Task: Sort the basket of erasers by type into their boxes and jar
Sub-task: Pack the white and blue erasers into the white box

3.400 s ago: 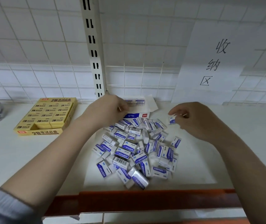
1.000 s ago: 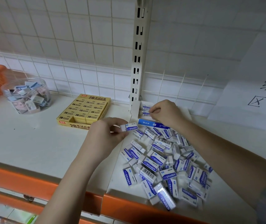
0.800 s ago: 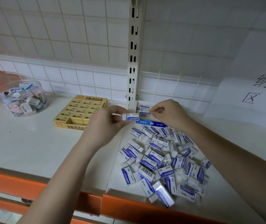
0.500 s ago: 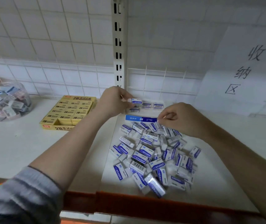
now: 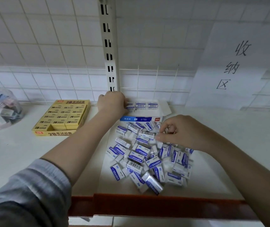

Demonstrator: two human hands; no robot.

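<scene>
My left hand (image 5: 113, 102) reaches to the back of the shelf (image 5: 16, 153), fingers curled on a blue-and-white eraser (image 5: 129, 106) that it sets at the left end of the row inside the white box (image 5: 140, 119); the row stands on edge against the rear wall, probably so that more will fit. My right hand (image 5: 178, 133) hovers low over the loose pile of erasers (image 5: 147, 154), thumb and forefinger closing on one near the top edge, though whether it is yet gripped I cannot tell. The pile lies just in front of the box, which keeps each transfer short. At left, the yellow box (image 5: 62, 118) is nearly full, and the clear jar (image 5: 0, 108) holds mixed erasers.
</scene>
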